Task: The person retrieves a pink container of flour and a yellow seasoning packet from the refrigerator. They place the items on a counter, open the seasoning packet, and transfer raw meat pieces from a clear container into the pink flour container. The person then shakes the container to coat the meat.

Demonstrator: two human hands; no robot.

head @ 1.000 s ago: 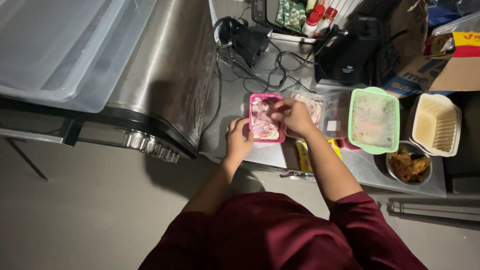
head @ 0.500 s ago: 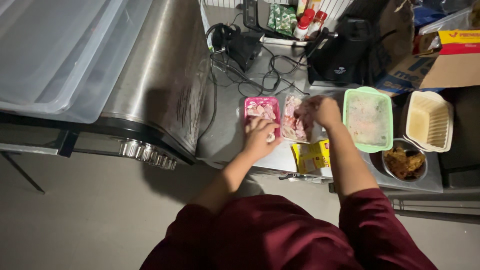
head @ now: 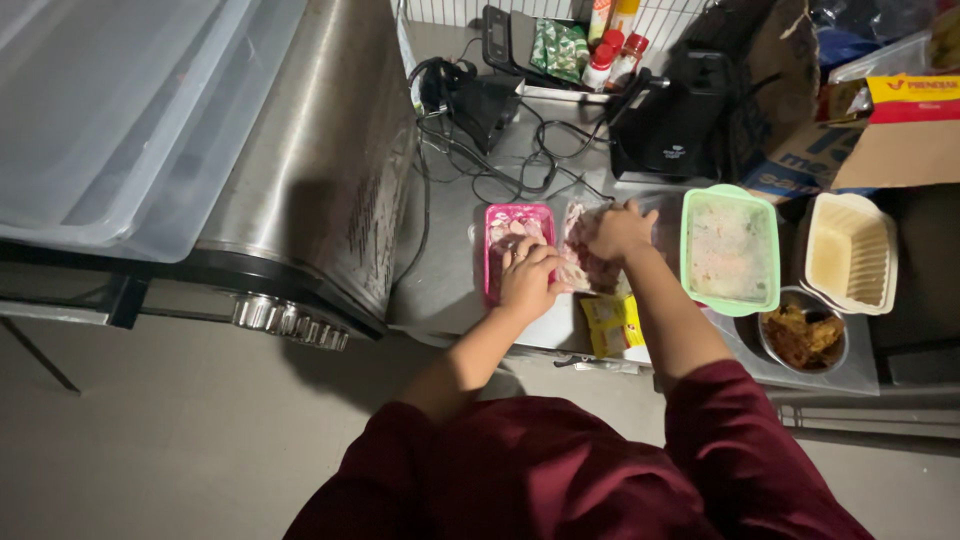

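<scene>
A pink rectangular container (head: 505,232) with pale raw meat in it stands on the steel counter. My left hand (head: 528,281) rests on its near right corner, fingers curled over the rim. Just right of it lies a clear plastic bag of raw meat (head: 580,262), and my right hand (head: 620,231) is closed on the top of that bag. A green-rimmed container (head: 730,250) with a cloudy lid sits to the right of the bag.
A large steel appliance (head: 320,170) fills the left, with clear plastic bins (head: 110,110) beside it. Black devices and cables (head: 500,150) crowd the back. A cream tray (head: 848,252), a metal bowl of brown food (head: 800,335), a yellow packet (head: 612,325) and cardboard boxes (head: 880,130) lie right.
My right hand has moved from the pink container to the bag of meat beside it. My left hand has shifted to the container's right corner. The view has also tilted slightly.
</scene>
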